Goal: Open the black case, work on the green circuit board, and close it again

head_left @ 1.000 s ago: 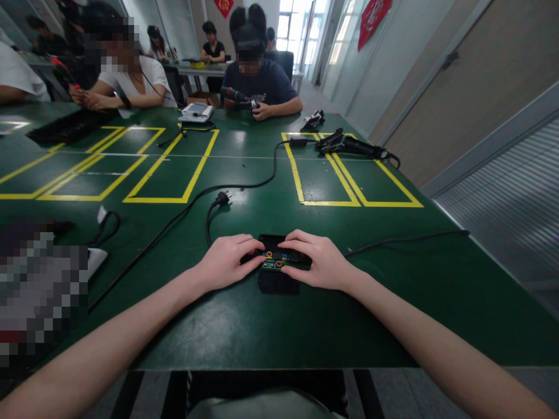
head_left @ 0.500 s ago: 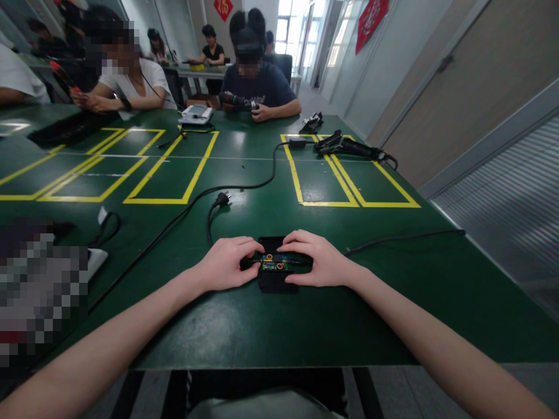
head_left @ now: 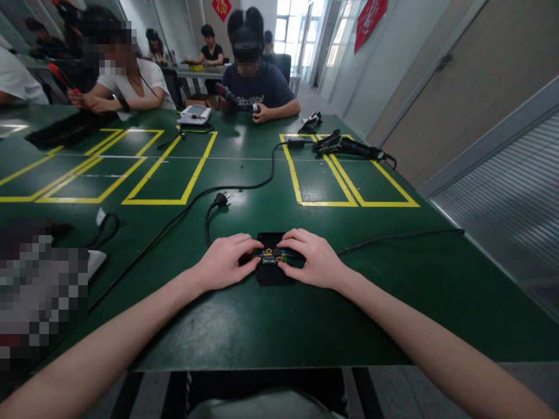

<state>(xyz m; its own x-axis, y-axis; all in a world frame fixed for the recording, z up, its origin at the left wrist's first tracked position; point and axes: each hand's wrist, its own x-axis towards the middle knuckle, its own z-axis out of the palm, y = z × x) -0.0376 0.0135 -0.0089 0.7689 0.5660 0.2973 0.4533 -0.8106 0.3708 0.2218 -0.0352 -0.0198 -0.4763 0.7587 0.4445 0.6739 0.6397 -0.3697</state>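
An opened black power adapter (head_left: 271, 274) lies on the green table (head_left: 279, 326) near its front edge, its circuit board (head_left: 271, 256) with yellow coils showing. My left hand (head_left: 225, 261) grips its left side with curled fingers. My right hand (head_left: 312, 259) grips its right side, fingertips on the board. A black cable (head_left: 393, 237) leaves the adapter to the right, and another cable with a plug (head_left: 219, 201) runs from its left side.
Yellow tape rectangles (head_left: 332, 174) mark the table. A long black cord (head_left: 244, 187) crosses the middle. Black tools (head_left: 349, 147) lie at the far right. A white device (head_left: 194, 113) sits at the far side, where several people sit. A blurred object (head_left: 39, 291) is at my left.
Both hands have drawn closer together over the adapter, and it has shifted slightly left. The person opposite has tilted the tool they hold.
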